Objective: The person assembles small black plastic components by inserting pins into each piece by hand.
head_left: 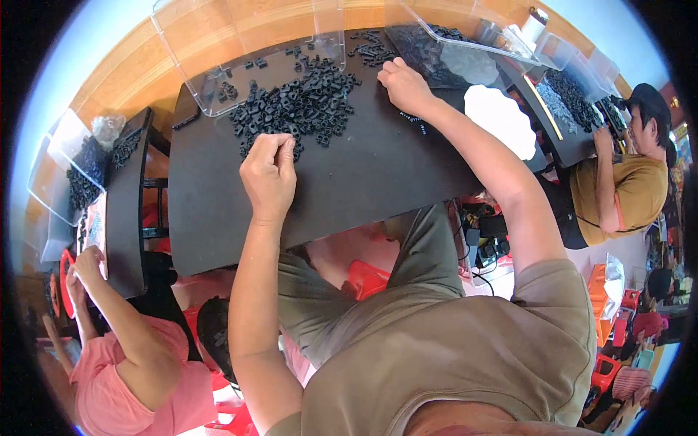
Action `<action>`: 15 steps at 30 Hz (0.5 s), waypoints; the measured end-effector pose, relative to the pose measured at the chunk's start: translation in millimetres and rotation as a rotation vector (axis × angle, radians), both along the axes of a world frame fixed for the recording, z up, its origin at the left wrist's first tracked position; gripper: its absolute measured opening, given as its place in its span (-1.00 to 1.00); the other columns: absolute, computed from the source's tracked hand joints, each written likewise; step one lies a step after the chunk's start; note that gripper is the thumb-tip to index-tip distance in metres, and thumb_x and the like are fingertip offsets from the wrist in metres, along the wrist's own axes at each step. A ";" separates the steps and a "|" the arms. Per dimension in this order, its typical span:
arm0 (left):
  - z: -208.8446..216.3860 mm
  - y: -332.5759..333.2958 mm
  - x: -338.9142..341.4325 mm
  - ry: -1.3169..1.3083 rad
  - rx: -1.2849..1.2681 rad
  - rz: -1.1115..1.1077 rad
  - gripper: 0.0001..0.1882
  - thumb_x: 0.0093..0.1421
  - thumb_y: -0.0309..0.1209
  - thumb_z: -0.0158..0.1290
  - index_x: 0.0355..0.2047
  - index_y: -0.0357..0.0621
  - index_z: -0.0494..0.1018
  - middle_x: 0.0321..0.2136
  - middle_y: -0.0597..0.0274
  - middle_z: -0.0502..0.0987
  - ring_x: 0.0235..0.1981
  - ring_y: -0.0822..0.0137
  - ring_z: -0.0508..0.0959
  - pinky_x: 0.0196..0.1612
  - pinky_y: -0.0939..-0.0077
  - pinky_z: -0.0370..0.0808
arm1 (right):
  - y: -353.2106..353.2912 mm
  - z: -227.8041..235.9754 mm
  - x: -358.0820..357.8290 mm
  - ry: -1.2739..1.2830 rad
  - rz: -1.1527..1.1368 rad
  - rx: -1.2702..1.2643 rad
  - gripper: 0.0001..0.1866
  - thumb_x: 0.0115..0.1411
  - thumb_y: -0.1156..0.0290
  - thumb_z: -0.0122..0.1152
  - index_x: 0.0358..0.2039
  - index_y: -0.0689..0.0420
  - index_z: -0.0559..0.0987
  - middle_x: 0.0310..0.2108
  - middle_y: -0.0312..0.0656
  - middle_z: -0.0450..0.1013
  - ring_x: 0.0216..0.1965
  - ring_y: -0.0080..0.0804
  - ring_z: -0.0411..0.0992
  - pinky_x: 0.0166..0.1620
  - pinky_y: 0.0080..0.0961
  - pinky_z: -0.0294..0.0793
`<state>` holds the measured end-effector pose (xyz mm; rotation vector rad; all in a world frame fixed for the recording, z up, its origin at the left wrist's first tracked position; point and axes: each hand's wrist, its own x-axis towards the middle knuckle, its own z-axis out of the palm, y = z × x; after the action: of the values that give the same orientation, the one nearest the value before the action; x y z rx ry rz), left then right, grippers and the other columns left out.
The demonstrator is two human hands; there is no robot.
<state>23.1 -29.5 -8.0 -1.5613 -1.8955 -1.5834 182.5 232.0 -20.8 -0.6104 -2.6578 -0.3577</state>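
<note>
Bare left hand [269, 174] is drawn into a narrow pinch at the near edge of a loose heap of small, hollow black plastic pieces [298, 102]; whether a piece sits between its fingertips cannot be told. Bare right hand [406, 87], well to the right of the heap, has its fingers curled inward, and whatever they may hold is hidden. Beneath the heap spreads a dark brown, smooth-topped table [327, 196], its far part covered by things. Behind and left of the heap, a clear rectangular plastic box [207, 112] is cut off by the upper edge, its walls hard to trace. Farther right of the heap, beyond the right forearm, lies a white, rounded flat shape [500, 122], too washed out to identify. A smaller scatter of black plastic parts [372, 51] lies behind and right of the heap, near the right hand, their exact form too small to make out.
</note>
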 end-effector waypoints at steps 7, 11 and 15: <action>-0.4 1.3 0.2 0.030 0.018 -0.026 -0.95 0.01 -0.58 0.07 -0.52 -0.23 0.41 -0.61 0.16 0.41 -0.63 0.26 0.42 -0.52 0.49 0.36 | -18.2 4.2 8.0 0.072 0.207 -0.015 -0.89 -0.06 0.58 0.05 -0.45 0.21 0.49 -0.40 -0.19 0.33 -0.27 -0.24 0.30 -0.24 -0.38 0.40; -1.0 2.1 0.1 0.042 0.012 -0.010 -0.94 0.00 -0.58 0.08 -0.51 -0.23 0.41 -0.61 0.16 0.41 -0.62 0.24 0.42 -0.52 0.49 0.36 | -13.3 13.8 -7.9 0.209 0.290 -0.086 -0.87 -0.05 0.55 0.07 -0.42 0.16 0.51 -0.39 -0.23 0.36 -0.24 -0.26 0.32 -0.23 -0.37 0.42; -3.2 2.8 -1.5 0.047 0.008 -0.001 -0.94 0.00 -0.58 0.08 -0.51 -0.23 0.41 -0.61 0.16 0.41 -0.62 0.24 0.42 -0.51 0.47 0.37 | -19.0 21.4 -31.9 0.151 0.288 -0.124 -0.89 -0.03 0.49 0.11 -0.42 0.12 0.53 -0.38 -0.27 0.38 -0.22 -0.26 0.32 -0.22 -0.34 0.45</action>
<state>21.5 -26.7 -11.2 -1.5828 -1.8618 -1.5392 150.6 213.0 0.6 -0.2706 -2.5853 -0.0621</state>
